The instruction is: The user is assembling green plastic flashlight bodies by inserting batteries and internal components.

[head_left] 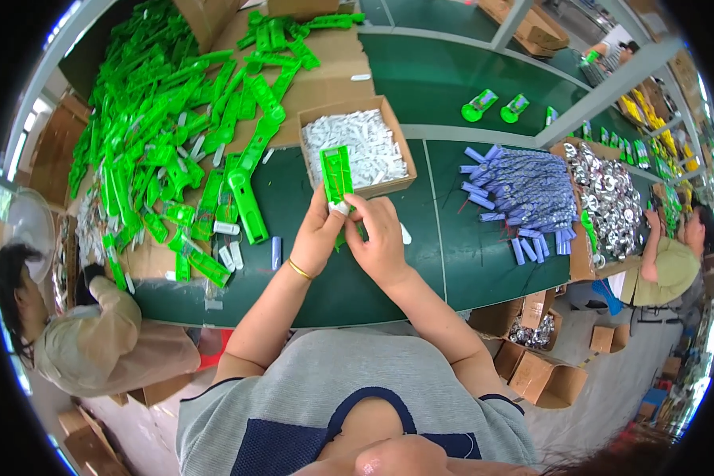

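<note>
**Held a green plastic housing (337,170) in both hands**

Gripped its near end between thumb and fingers of the left hand (316,232), seemingly to leave the open cavity facing up; pinched with right hand (378,236) at the same end, beside a small white piece (339,208), probably for steadiness. Held above the green workbench (472,274), beside a cardboard box (401,186) of white plastic parts (357,147), presumably placed for short reach. Had blue cylindrical cells (523,186) grouped right and green plastic shells (135,87) heaped left, likely to separate kinds.
</note>
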`<state>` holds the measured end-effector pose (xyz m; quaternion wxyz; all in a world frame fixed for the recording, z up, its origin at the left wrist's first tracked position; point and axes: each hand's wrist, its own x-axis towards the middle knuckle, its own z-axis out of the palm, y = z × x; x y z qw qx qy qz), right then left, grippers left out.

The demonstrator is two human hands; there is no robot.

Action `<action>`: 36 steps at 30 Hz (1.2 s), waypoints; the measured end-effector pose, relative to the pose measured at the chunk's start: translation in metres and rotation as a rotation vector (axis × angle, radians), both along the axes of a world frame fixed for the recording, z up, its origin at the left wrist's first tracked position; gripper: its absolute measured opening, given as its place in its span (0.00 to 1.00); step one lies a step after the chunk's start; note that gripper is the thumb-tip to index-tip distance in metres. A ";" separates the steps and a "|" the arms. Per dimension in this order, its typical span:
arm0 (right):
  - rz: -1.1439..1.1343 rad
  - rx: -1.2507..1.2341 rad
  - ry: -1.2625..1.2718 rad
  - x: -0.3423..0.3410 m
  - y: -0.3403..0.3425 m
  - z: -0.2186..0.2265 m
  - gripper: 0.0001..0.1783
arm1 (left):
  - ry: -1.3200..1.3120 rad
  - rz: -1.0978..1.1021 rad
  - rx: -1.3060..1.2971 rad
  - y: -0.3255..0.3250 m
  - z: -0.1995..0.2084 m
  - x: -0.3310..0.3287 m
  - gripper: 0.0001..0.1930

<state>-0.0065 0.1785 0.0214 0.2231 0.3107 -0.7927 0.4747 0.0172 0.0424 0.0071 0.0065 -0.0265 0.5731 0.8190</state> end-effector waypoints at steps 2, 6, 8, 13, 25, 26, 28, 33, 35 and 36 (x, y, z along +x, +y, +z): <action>0.180 -0.044 -0.118 -0.002 -0.008 0.006 0.28 | 0.079 0.141 -0.226 -0.018 0.001 0.007 0.26; 0.271 0.009 -0.248 -0.014 -0.025 0.001 0.20 | -0.007 0.311 -0.282 -0.095 0.021 0.026 0.14; 0.404 0.191 -0.086 -0.017 -0.044 -0.025 0.17 | -0.044 0.425 -0.251 -0.117 0.030 0.038 0.15; 0.607 0.358 0.014 0.001 -0.084 -0.050 0.15 | -0.046 0.420 -0.252 -0.136 0.031 0.056 0.17; 0.650 -0.275 -1.281 -0.002 -0.016 -0.021 0.11 | -0.138 0.215 -0.234 -0.114 -0.003 0.049 0.22; 0.654 -0.424 -1.292 -0.002 -0.011 -0.015 0.11 | -0.104 0.170 -0.238 -0.105 -0.003 0.047 0.23; 0.691 -0.691 -1.345 -0.007 -0.001 -0.010 0.17 | -0.042 0.083 -0.273 -0.086 -0.004 0.038 0.26; 0.395 -0.271 -1.005 -0.008 0.013 0.014 0.27 | 0.013 0.005 -0.271 -0.054 0.010 0.021 0.28; 0.206 0.265 -0.355 -0.011 0.022 0.015 0.31 | 0.049 0.012 -0.238 -0.045 0.022 0.014 0.29; 0.199 0.262 -0.353 -0.010 0.025 0.017 0.31 | 0.052 0.005 -0.240 -0.041 0.025 0.011 0.29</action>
